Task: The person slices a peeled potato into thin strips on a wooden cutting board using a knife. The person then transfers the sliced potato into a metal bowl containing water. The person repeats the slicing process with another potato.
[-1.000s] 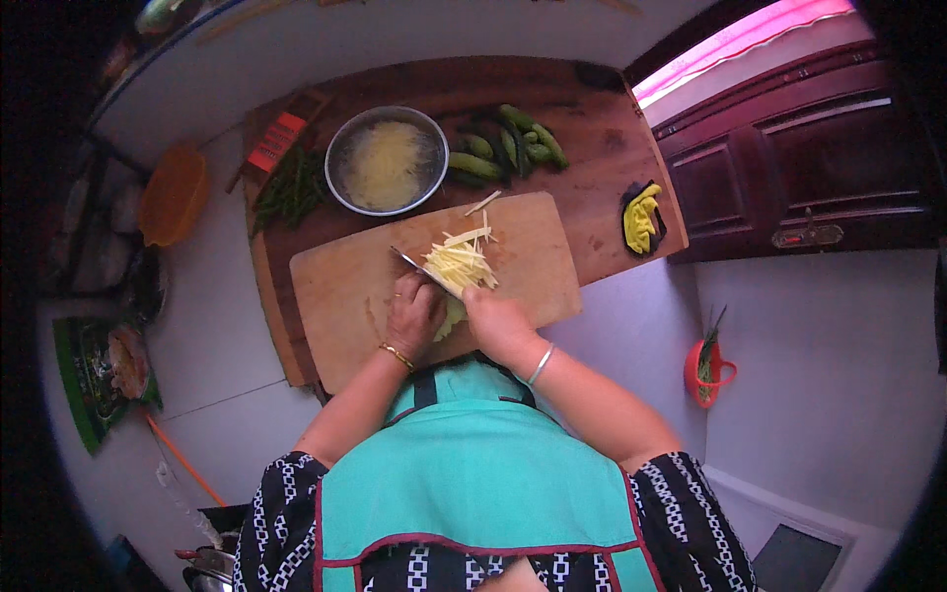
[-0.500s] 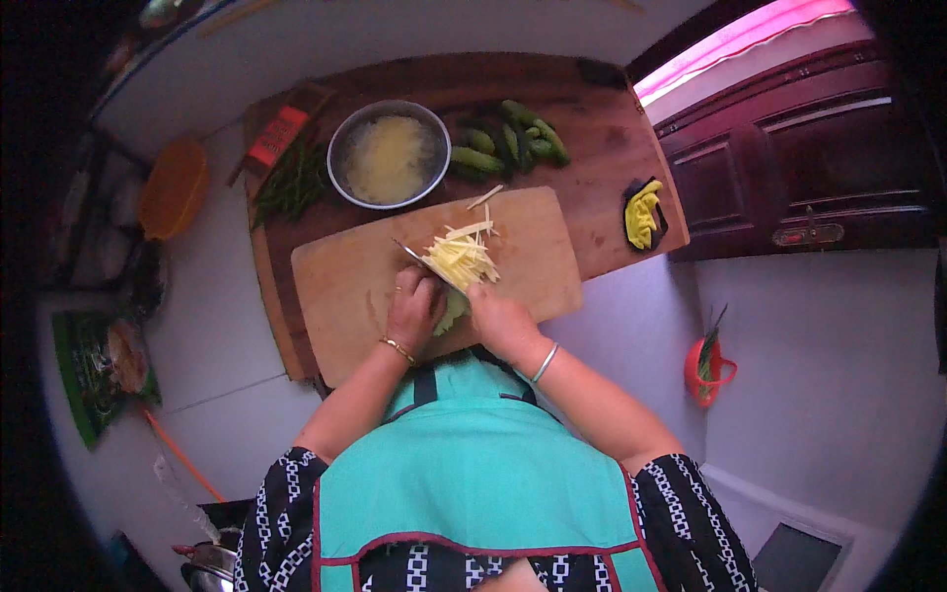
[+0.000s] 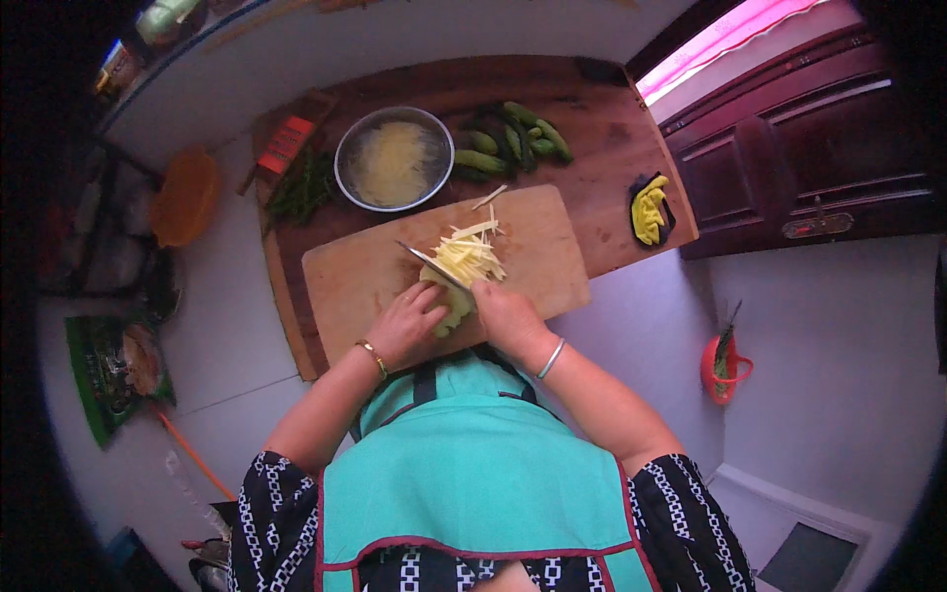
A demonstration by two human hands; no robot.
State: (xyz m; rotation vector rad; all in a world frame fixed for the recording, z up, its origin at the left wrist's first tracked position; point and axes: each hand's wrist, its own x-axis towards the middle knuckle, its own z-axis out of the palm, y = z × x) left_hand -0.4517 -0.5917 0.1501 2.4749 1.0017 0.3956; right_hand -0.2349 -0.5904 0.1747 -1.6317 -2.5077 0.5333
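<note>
Head view. Landmark: the pale wooden cutting board [image 3: 395, 271], which lies on a darker wooden table [image 3: 602, 148] directly ahead of the person.

The left hand [image 3: 409, 321] sits at the board's near edge, fingers curled down onto a pale green-yellow vegetable piece [image 3: 454, 306]; the curl pins the piece so it cannot roll, and keeps the fingertips tucked back from the blade.

The right hand [image 3: 503, 311] is just right of it, also at the near edge, fingers wrapped closed around the handle of a knife [image 3: 429, 261]. The handle itself is hidden inside the fist. The blade runs up and left across the board's middle, its edge meeting the piece beside the left fingers.

A heap of thin pale strips [image 3: 472, 252] lies past the blade, toward the board's far side, placed where cut pieces fall clear of the holding hand. One stray strip rests at the far edge.

Beyond the far edge stands a round metal bowl [image 3: 390, 163] with pale yellow contents, probably more shredded strips, though the view is too small to confirm. Whole cucumbers [image 3: 513, 143] lie to the right of the bowl, within reach for the board. Green beans [image 3: 301, 187] lie off the far-left corner, and a yellow item on a dark holder [image 3: 651, 209] rests well right of the board.
</note>
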